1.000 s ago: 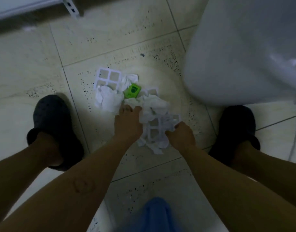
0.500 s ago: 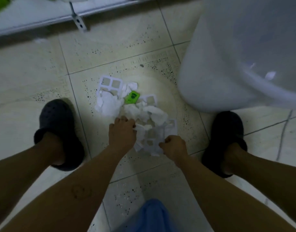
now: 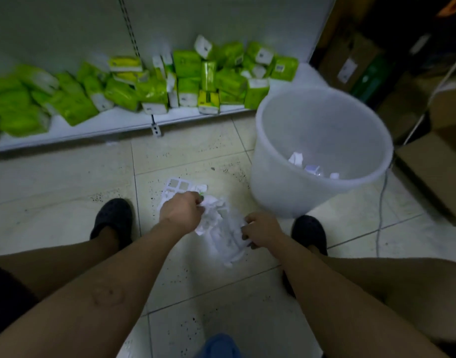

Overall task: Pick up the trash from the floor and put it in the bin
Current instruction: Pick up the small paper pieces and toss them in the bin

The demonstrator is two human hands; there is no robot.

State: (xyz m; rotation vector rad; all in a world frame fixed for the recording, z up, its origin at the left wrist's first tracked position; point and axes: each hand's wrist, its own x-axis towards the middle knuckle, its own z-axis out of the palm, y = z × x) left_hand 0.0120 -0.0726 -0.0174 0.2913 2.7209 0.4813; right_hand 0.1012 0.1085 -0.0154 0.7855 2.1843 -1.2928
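View from a person's head, looking down past a fold of blue cloth (image 3: 217,346) at the bottom edge to two bare forearms reaching forward over a pale tiled floor (image 3: 66,192) flecked with dark specks. The left hand (image 3: 181,211) has its fingers curled down into the far left side of a heap of crumpled white paper (image 3: 220,231) and grips it. The right hand (image 3: 260,229) pinches the heap's near right edge with bent fingers. The paper lies on the floor between two dark shoes, the left shoe (image 3: 113,215) well apart from it and the right shoe (image 3: 309,233) near the right hand. A white plastic grid (image 3: 176,186) pokes out from under the heap's far left side, beside a small green scrap (image 3: 201,195) that is mostly hidden by the left hand.

Just beyond the right shoe stands a translucent white bin (image 3: 281,189), open at the top, with a few white scraps (image 3: 296,158) at its bottom. Bare floor lies between the heap and the bin. A thin cable (image 3: 380,215) runs along the floor on the bin's right, with cardboard boxes (image 3: 433,171) past it. Across the far side runs a low white shelf (image 3: 92,125) heaped with green packets (image 3: 154,86), closing the floor off behind.
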